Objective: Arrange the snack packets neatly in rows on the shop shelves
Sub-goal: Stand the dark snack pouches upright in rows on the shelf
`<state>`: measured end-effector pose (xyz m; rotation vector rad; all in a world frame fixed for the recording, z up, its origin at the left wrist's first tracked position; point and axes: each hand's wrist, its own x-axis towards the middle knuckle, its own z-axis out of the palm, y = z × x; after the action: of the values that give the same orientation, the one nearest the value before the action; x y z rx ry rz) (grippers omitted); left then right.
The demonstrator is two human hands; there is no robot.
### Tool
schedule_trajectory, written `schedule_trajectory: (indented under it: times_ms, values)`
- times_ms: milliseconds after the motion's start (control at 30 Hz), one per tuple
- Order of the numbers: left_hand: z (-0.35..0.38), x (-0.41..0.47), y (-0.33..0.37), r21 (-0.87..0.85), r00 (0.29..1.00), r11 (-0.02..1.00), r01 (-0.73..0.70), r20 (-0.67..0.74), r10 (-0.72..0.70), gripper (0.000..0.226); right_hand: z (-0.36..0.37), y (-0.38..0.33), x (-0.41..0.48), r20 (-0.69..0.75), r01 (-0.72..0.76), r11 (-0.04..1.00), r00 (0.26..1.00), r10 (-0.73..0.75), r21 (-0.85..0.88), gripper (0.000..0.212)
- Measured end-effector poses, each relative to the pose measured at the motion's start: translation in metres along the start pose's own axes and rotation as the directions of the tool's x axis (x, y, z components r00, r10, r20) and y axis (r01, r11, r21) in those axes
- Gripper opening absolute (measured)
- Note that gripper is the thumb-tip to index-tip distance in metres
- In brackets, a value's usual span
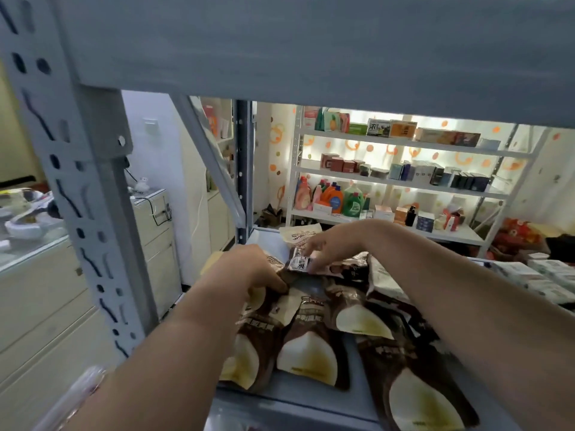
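Several brown-and-cream snack packets (306, 346) lie overlapping on the grey shelf (298, 391) in front of me. My left hand (249, 269) reaches in from the lower left and grips the top edge of a brown packet (281, 276) with curled fingers. My right hand (331, 245) comes from the right and pinches a packet turned back-side up (303, 262), its white barcode label showing. A cream packet (300, 233) lies further back on the shelf, partly hidden behind my right hand.
The grey shelf board above (311, 48) hangs low over the work area. A perforated upright post (81, 194) stands at the left. White boxes (541, 275) lie on the shelf at the right. A far white rack (395, 181) holds bottles and boxes.
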<state>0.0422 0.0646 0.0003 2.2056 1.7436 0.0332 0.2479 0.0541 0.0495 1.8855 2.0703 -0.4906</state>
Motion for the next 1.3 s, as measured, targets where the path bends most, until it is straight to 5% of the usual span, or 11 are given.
schedule_trajectory:
  times_ms: [200,333,467,533,800,900,1033,1300]
  values:
    - [-0.013,0.017,-0.009,-0.227,0.992,0.973,0.043,-0.103,-0.068,0.087,-0.017,0.013,0.035,-0.335,-0.001,1.0,0.942,-0.008,-0.027,0.034]
    - [-0.011,0.034,-0.012,-0.356,0.975,0.934,-0.015,-0.214,-0.065,0.087,-0.011,0.03,0.055,-0.165,-0.095,0.96,0.976,0.142,0.265,0.081]
    - [-0.007,0.053,-0.008,-0.512,0.97,0.857,-0.057,-0.233,-0.074,0.09,-0.008,0.041,0.066,-0.1,-0.067,0.829,0.984,0.146,0.556,0.078]
    - [-0.002,0.063,-0.004,-0.527,0.962,0.848,-0.049,-0.253,-0.101,0.088,-0.008,0.043,0.068,-0.069,-0.061,0.823,0.99,0.121,0.564,0.071]
    - [0.017,0.092,0.011,-0.11,0.958,0.987,0.119,-0.249,-0.144,0.084,-0.004,0.038,0.062,-0.168,-0.059,0.952,0.979,0.113,0.3,0.057]
    - [0.018,0.096,0.012,0.141,0.94,0.989,0.046,-0.342,0.005,0.068,-0.001,0.029,0.061,-0.338,0.018,0.996,0.941,0.011,0.084,0.046]
    - [0.017,0.098,0.017,0.186,0.938,0.955,-0.232,-0.219,0.271,0.048,0.004,0.02,0.055,-0.216,0.054,0.999,0.975,-0.054,-0.006,0.043]
    - [0.019,0.104,0.025,0.263,0.956,0.943,-0.207,-0.152,0.252,0.051,0.01,0.024,0.051,-0.174,-0.005,0.999,0.985,0.0,-0.032,0.046]
